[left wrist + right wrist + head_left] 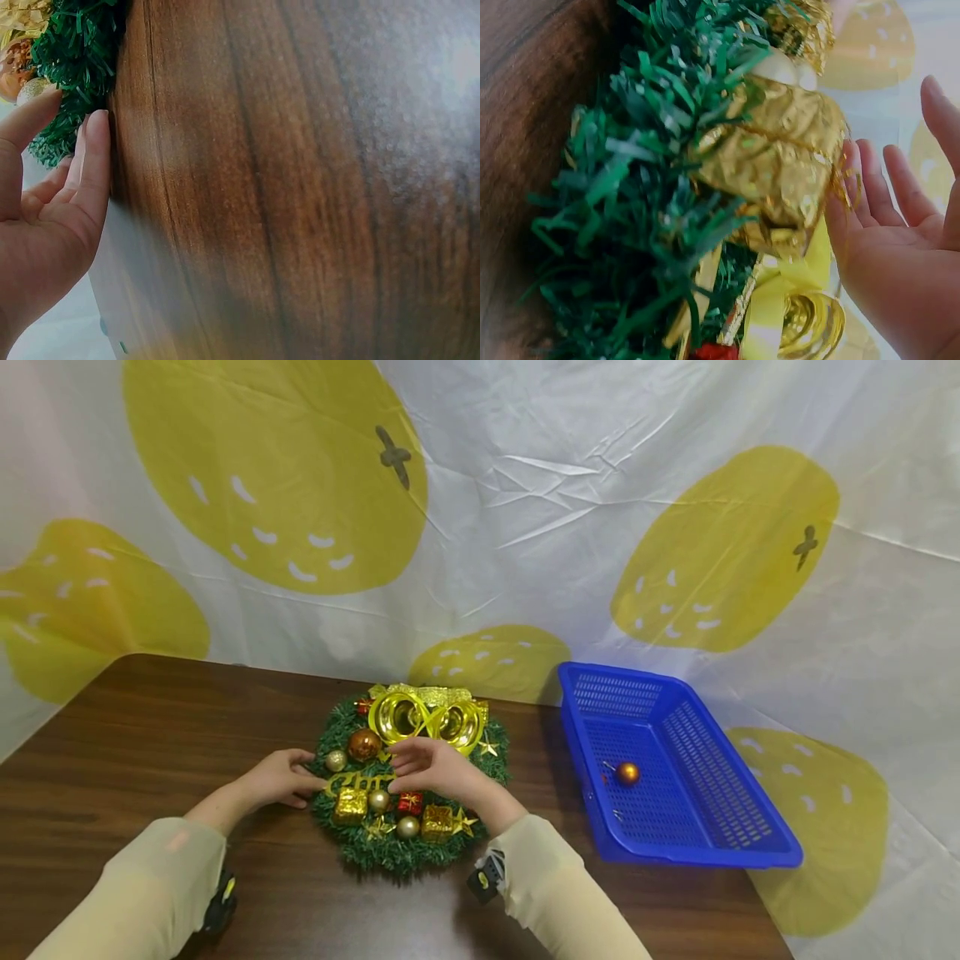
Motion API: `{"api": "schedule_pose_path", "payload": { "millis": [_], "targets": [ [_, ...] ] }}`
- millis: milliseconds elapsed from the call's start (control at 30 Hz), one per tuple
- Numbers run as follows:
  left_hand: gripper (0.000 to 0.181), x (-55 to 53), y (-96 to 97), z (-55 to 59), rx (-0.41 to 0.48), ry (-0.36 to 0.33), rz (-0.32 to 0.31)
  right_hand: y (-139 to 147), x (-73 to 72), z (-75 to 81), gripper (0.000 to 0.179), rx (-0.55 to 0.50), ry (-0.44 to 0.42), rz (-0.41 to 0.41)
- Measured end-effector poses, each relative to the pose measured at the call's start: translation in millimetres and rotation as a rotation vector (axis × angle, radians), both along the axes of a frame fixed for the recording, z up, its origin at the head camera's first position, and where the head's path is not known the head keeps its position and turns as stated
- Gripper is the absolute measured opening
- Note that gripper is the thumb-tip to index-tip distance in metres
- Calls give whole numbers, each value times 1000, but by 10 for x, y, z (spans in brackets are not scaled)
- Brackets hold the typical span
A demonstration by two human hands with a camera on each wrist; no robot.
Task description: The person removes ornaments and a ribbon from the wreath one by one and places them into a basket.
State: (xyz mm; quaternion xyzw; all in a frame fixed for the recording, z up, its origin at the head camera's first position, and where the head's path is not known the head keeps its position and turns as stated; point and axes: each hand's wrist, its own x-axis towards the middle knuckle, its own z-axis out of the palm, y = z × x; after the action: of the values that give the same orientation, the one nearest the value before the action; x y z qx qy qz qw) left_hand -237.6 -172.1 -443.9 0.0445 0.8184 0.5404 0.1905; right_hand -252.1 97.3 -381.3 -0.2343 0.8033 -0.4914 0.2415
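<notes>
A green tinsel wreath (390,860) lies on the brown table, decked with gold and red gift boxes, small balls, stars and gold lettering. Two gold bells (401,717) with yellow ribbon sit at its far side. My left hand (279,778) is at the wreath's left edge, fingertips right by the tinsel, fingers loosely extended. Over the wreath's middle hovers my right hand (438,770), relaxed and holding nothing, covering part of the lettering. In the right wrist view a gold gift box (772,165) stands beside its fingers.
To the right stands a blue plastic basket (585,777) with perforated walls. Inside it lies an orange-gold ball (627,773) near a small hook. A white cloth (517,560) printed with yellow fruit hangs behind the table (187,727).
</notes>
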Motion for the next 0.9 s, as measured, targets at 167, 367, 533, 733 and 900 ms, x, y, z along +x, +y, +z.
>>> {"api": "schedule_pose_path", "payload": {
  "millis": [167, 367, 533, 733, 900],
  "targets": [
    [76, 15, 4, 8, -3, 13, -1, -83, 16, -45, 50, 35, 42, 7],
    [71, 20, 8, 16, -19, 17, -1, -134, 21, -87, 50, 85, 73, 29],
    [72, 21, 6, 11, -19, 16, -2, -160, 27, -121, 48, 117, 94, 46],
    [75, 14, 10, -2, 6, 6, 10, -206, 40, -160, 42, 218, 226, 64],
    [86, -48, -58, -104, 71, 26, -32, -233, 51, -178, 40, 315, 325, 78]
  ]
}}
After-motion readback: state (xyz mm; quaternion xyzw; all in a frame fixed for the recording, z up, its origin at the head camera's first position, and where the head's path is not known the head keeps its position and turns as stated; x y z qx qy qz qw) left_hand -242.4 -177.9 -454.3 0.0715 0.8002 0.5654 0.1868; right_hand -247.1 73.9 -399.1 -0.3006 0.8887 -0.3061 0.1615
